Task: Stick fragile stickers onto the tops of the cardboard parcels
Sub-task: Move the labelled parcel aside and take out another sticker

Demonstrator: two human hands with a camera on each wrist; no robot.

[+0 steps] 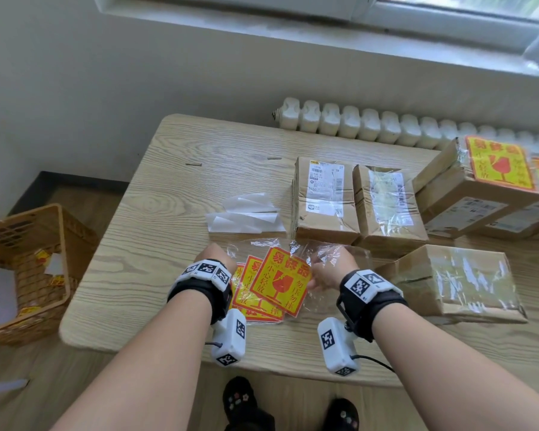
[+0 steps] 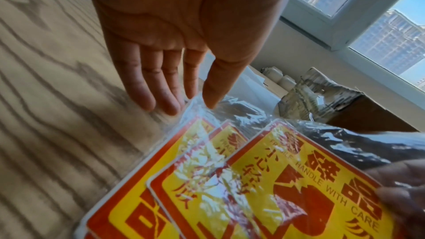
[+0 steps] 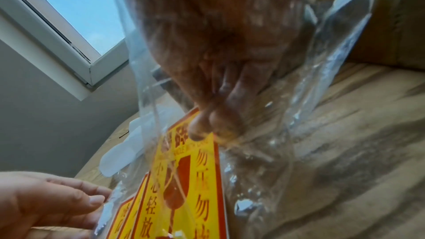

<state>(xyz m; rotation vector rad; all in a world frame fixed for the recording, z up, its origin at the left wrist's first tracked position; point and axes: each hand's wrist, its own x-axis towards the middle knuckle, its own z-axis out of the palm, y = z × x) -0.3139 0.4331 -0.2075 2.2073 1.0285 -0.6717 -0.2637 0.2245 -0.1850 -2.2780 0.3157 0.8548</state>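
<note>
Several yellow-and-red fragile stickers (image 1: 274,283) lie in a clear plastic bag (image 1: 333,253) at the table's front edge. My right hand (image 1: 329,272) is inside the bag, and its fingertips (image 3: 202,126) pinch the corner of the top sticker (image 3: 184,179). My left hand (image 1: 213,255) lies with straight fingers (image 2: 170,97) pressing the bag's left edge and the table. Two plain cardboard parcels (image 1: 324,200) (image 1: 386,209) stand side by side just behind the bag. Another taped parcel (image 1: 461,281) lies to the right of my right hand.
Stacked parcels that carry fragile stickers (image 1: 495,164) are at the far right. White backing papers (image 1: 245,213) lie left of the plain parcels. A wicker basket (image 1: 28,269) with scraps stands on the floor left of the table (image 1: 156,244). A radiator (image 1: 371,124) runs behind.
</note>
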